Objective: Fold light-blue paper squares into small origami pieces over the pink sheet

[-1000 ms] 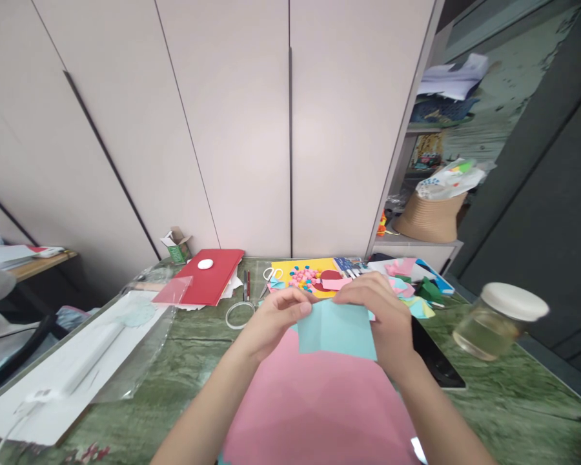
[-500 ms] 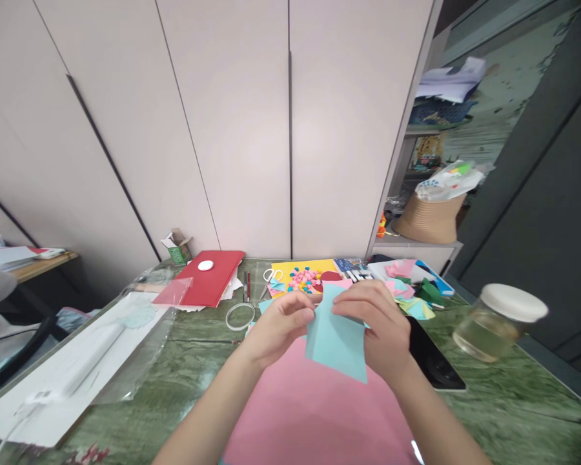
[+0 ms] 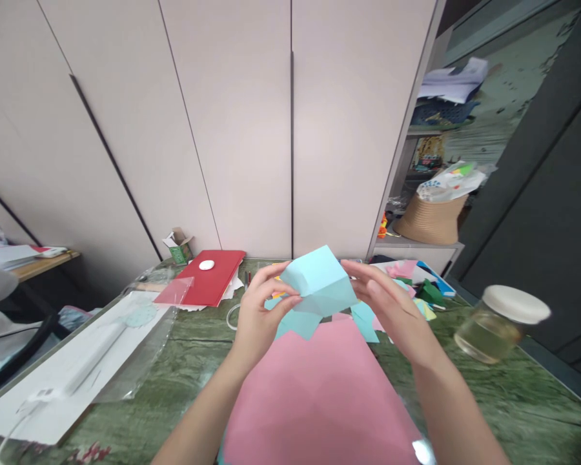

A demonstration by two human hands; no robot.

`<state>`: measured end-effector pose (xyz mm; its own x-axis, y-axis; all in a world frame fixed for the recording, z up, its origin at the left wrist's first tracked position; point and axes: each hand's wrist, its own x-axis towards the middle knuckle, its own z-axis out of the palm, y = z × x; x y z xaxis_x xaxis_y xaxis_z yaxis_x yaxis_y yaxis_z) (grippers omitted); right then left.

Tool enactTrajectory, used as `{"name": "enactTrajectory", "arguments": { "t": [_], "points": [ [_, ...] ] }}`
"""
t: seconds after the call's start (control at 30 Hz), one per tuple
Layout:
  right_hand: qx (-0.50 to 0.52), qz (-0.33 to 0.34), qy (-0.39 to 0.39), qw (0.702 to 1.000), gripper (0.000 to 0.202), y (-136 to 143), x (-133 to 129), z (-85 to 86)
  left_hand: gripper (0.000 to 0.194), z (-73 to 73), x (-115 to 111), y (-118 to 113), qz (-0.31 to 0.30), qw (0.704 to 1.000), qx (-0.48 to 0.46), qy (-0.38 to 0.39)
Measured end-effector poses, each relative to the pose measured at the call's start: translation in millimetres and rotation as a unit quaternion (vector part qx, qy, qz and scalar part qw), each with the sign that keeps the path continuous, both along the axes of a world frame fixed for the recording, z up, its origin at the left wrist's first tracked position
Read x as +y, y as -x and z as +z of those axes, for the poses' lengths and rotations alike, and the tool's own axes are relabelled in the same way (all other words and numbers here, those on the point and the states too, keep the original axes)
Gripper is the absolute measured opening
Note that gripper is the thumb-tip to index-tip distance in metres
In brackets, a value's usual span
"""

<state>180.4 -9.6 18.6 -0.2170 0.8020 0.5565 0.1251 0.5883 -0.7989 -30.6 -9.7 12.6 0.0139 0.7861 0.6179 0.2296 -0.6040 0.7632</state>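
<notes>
A light blue paper point(image 3: 325, 281) with a crease across it is raised above the far edge of a pink sheet point(image 3: 319, 394). My left hand point(image 3: 266, 307) pinches its left edge between thumb and fingers. On the other side, my right hand point(image 3: 387, 297) has its fingers stretched out beside the paper's right edge; whether the fingertips touch it is unclear. More light blue pieces point(image 3: 365, 321) lie on the table just past the pink sheet, partly under the hands.
A red folder point(image 3: 213, 278) with a white disc lies at the back left, near a small green box point(image 3: 178, 248). At the left are a white sheet and clear plastic point(image 3: 140, 361). A lidded jar point(image 3: 496, 323) stands at the right, by paper scraps point(image 3: 430, 292).
The blue paper has been raised and tilted, its crease now running across it. My right hand has moved from its face to the right with fingers extended; my left hand has shifted left and up.
</notes>
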Motion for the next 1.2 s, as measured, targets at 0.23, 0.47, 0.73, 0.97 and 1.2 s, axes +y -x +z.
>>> {"name": "enactTrajectory", "arguments": {
  "t": [0.23,0.47,0.73,0.97,1.2],
  "points": [
    [-0.009,-0.036,-0.016,0.999,0.030,8.0,-3.9,-3.4,0.005,0.2,-3.0,1.8,0.014,0.994,0.104,-0.037],
    [-0.040,-0.077,-0.022,0.996,0.010,11.4,-6.0,-2.1,0.006,-3.1,-4.8,-3.5,-0.031,0.992,0.105,-0.062],
    [-0.028,-0.075,-0.042,0.996,0.009,15.8,-8.6,-2.6,0.014,-16.5,-3.2,-9.5,0.013,0.989,0.057,-0.135],
    [0.004,-0.073,-0.037,0.997,0.009,21.9,-11.7,-3.0,0.019,-19.6,-4.9,-12.0,0.039,0.982,0.049,-0.177],
    [0.020,-0.048,-0.031,0.998,0.007,26.8,-12.5,-3.5,0.009,-16.0,-7.7,-13.9,0.031,0.990,0.036,-0.135]
  ]
}}
